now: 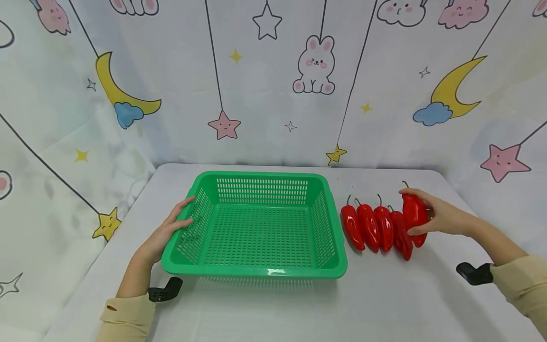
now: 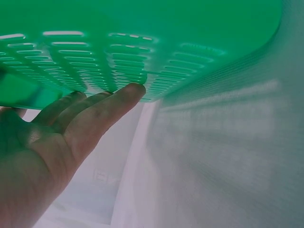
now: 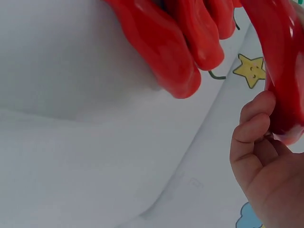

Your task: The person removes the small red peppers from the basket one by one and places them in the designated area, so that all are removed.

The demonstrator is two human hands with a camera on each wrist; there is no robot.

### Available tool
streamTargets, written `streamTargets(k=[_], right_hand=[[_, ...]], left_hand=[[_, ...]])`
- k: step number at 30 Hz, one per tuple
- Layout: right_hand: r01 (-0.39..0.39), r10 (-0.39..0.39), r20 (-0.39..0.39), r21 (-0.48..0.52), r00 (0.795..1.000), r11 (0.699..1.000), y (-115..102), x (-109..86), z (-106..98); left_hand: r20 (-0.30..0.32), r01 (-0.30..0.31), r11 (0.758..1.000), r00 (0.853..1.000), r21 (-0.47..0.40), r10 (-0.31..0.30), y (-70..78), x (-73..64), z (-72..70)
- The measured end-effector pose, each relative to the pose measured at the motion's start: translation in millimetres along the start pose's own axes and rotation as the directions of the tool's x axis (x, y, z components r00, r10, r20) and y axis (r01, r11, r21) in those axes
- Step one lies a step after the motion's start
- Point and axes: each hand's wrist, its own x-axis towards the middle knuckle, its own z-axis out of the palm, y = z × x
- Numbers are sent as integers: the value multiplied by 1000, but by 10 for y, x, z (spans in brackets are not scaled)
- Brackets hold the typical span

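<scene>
A green plastic basket [image 1: 256,271] with slotted walls stands on the table. My left hand [image 1: 161,232] holds its left rim, thumb and a finger over the top. In the left wrist view the other fingers [image 2: 102,111] lie fairly straight against the basket's outer wall [image 2: 142,19]. My right hand [image 1: 444,213] grips a shiny red chili pepper [image 1: 413,213] between thumb and fingers, stem up. The right wrist view shows this pepper [image 3: 285,71] raised off the table. Several more red chili peppers [image 1: 368,225] lie side by side between basket and right hand.
The white table [image 1: 273,313] carries the basket and the peppers. Behind it hangs a pale backdrop [image 1: 265,85] printed with moons, stars and rabbits. Black wrist mounts [image 1: 165,290] sit at both sleeves.
</scene>
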Motion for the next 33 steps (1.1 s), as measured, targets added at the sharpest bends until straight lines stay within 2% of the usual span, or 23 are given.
streamTargets(k=[5,15,25,33], right_hand=[[-42,42,9,-16,999,999,100,-25,-23],[-123,124,76,-17,989,992,295,-45,-24],[-194,196,185,-25,963,981,489,-20,102],[-211,215,183,-42,959,977,522,6,137]], left_hand=[[-1,1,1000,1000,2,-1,5,5,2],[-4,-7,1000,1000,15,7,-4,12,0],[1,-5,1000,1000,0,5,-24,17,-13],[3,-5,1000,1000,-7,5,-40,18,-19]])
